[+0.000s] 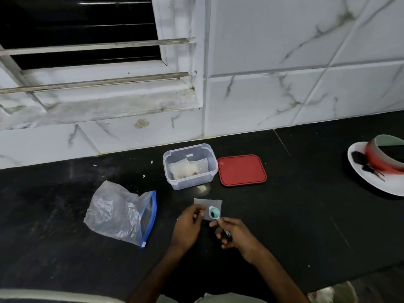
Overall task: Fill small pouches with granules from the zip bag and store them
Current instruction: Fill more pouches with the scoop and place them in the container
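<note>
A small clear pouch (pixel 211 203) lies on the black counter, and my left hand (pixel 189 224) pinches its near left edge. My right hand (pixel 232 231) grips the handle of a small teal scoop (pixel 213 213), whose bowl holds dark granules and hovers over the pouch's near side. To the left lies the crumpled zip bag (pixel 119 213) with a blue zip strip, its mouth facing right. Behind the pouch stands an open clear plastic box (pixel 189 166) with filled pouches inside. Its red lid (pixel 241 169) lies flat to the right of it.
A white plate (pixel 369 178) with a red-and-green bowl (pixel 384 156) and dark bits on it sits at the far right of the black counter (pixel 295 215). A marble-tiled wall and a window sill run along the back. A few white crumbs dot the counter.
</note>
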